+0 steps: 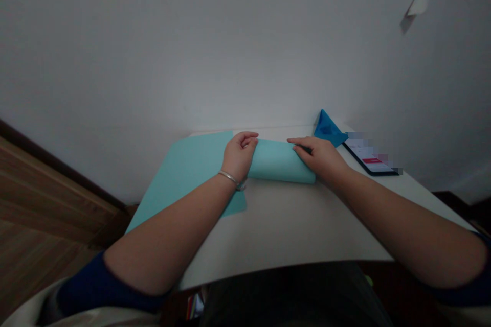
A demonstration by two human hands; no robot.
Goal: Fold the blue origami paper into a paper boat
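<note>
Here both hands rest on a folded sheet [282,162] of light teal paper near the far edge of the white desk [299,225], which stands against a pale wall [215,41]. The left hand [238,156] sits at the sheet's left end, its fingers [249,139] curled loosely over that end and touching it, not clamped around it. A thin bracelet [229,177] circles that wrist. The right hand [320,154] lies flat on the sheet's right end, its fingers [301,141] stretched out and pressing down along the far edge rather than gripping. The sheet looks doubled over, with a rounded fold toward the person. To its left a flat paper [184,173] of the same teal lies on the desk, passing under the left wrist and hanging past the desk's left edge. Just beyond the right hand a darker blue folded piece [328,130] stands up in a pointed shape, near the wall. Right of that hand lies a phone [370,159], screen lit, part of it blurred out. Both forearms are bare, with dark blue sleeves [88,286] pushed up near the elbows. A wooden floor [42,199] shows at lower left.
</note>
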